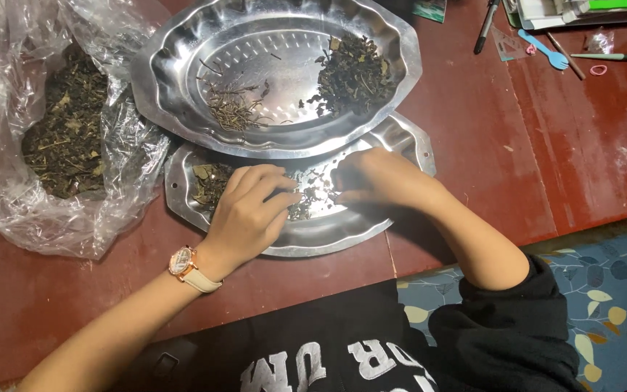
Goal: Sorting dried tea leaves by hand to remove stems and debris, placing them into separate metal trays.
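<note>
I see my left hand (250,210) arched palm-down, fingers curled and pinching dried leaves (306,202) in the lower metal tray (342,232) at the table's near edge; my right hand (379,178) lies flat, fingertips pressed together on them.

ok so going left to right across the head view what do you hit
clear plastic bag of dried leaves → left hand → right hand → black pen → blue plastic spoon → pink ring

Dark red wooden table (517,145) under soft indoor light

Its worn top shows pale scuffs towards the right edge and a seam running down the middle. Just below the table's near edge, at the lower right, lies a blue cushion (618,290) patterned with yellow and grey leaves.
</note>
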